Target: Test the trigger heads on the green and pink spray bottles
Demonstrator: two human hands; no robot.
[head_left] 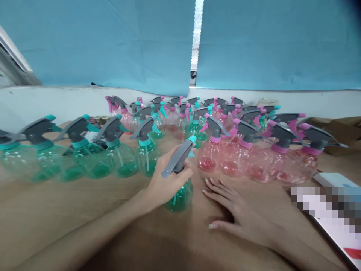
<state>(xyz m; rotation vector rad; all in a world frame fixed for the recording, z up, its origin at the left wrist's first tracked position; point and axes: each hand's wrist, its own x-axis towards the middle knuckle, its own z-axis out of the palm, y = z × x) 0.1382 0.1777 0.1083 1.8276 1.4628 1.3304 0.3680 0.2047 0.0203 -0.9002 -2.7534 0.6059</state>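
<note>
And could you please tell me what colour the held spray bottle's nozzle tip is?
The nozzle tip is turquoise, as the head view shows.

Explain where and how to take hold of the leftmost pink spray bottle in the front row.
Probably by the narrow pink collar of that spray bottle, coming from the near side, where the right hand is. The bottle stands upright, and its neck is slimmer than its round body. The next pink bottle crowds its right side, and its grey lever juts that way too.
</note>
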